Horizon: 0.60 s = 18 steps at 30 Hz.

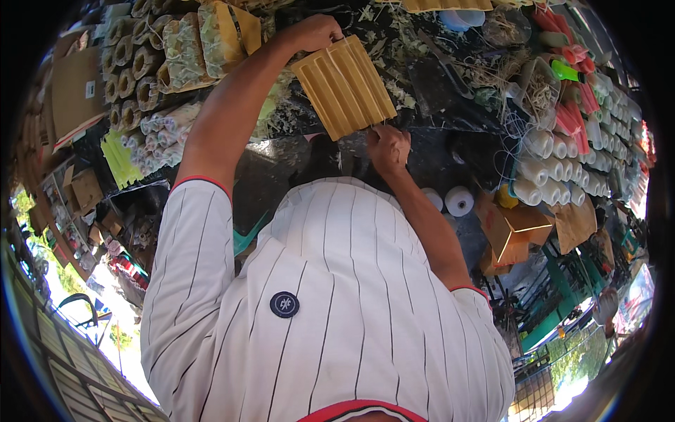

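A tan, ribbed bundle of paper tubes [342,88] is tilted above the dark work surface, its tubes lying side by side. A pale string runs lengthwise over it. My left hand [316,32] reaches round to the far edge, fingers closed against the bundle there. At the near right corner my right hand [389,149] is closed in a pinch, seemingly on the string's end; the thin strand is hard to make out. The undersides of the tubes are hidden.
Stacked brown hollow tubes [146,60] and white-wrapped rolls [165,141] fill the left. Dry shreds litter the dark table [439,88]. Rows of white rolls [540,169] and pink packets [573,126] lie right. Thread spools [459,201] and an open cardboard box [517,228] sit nearer.
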Motion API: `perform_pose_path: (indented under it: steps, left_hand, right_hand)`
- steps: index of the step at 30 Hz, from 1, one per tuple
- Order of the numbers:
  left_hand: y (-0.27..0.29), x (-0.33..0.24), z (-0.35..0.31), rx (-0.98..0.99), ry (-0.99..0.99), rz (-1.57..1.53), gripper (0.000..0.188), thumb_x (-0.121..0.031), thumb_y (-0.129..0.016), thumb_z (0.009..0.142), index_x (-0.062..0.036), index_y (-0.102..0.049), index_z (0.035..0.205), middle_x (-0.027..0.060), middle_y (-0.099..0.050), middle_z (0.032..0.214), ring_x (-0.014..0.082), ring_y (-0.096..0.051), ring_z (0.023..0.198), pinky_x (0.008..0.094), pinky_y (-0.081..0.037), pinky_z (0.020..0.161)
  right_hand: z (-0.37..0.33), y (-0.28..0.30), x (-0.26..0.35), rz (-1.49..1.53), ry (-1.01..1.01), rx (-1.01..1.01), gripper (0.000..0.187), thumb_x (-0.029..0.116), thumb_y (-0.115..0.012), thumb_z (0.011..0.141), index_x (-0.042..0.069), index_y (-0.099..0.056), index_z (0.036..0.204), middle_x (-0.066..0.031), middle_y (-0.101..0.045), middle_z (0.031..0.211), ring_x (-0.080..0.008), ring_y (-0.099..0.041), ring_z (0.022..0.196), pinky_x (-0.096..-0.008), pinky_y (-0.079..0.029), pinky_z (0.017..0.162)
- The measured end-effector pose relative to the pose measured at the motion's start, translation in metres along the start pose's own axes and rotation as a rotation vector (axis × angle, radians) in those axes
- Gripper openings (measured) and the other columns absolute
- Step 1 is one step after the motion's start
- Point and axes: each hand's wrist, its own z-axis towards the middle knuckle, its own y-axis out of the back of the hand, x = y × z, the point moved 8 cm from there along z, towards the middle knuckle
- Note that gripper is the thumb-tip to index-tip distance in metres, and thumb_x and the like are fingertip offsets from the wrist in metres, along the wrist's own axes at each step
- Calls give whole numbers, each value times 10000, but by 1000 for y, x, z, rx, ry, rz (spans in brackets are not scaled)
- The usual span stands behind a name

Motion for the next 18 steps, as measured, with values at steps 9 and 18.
perform_pose_path:
  steps: [9,18]
  left_hand:
    - [-6,24,9,-184,-75,-155,48,-87,-736,975,-55,-743,1010,128,-730,941,288,-709,880,517,-564,718]
    - [30,-3,-24,-213,17,-154,89,-121,-729,986,-69,-670,1030,99,-718,956,312,-705,904,452,-560,786]
  right_hand:
    - [0,-3,-10,29,-71,102,147,201,-714,851,64,-743,803,-122,-735,804,-356,-696,766,-499,-459,800]
    - [3,-5,-11,19,-91,170,209,271,-777,833,63,-757,839,-133,-741,824,-351,-710,787,-492,-469,823]
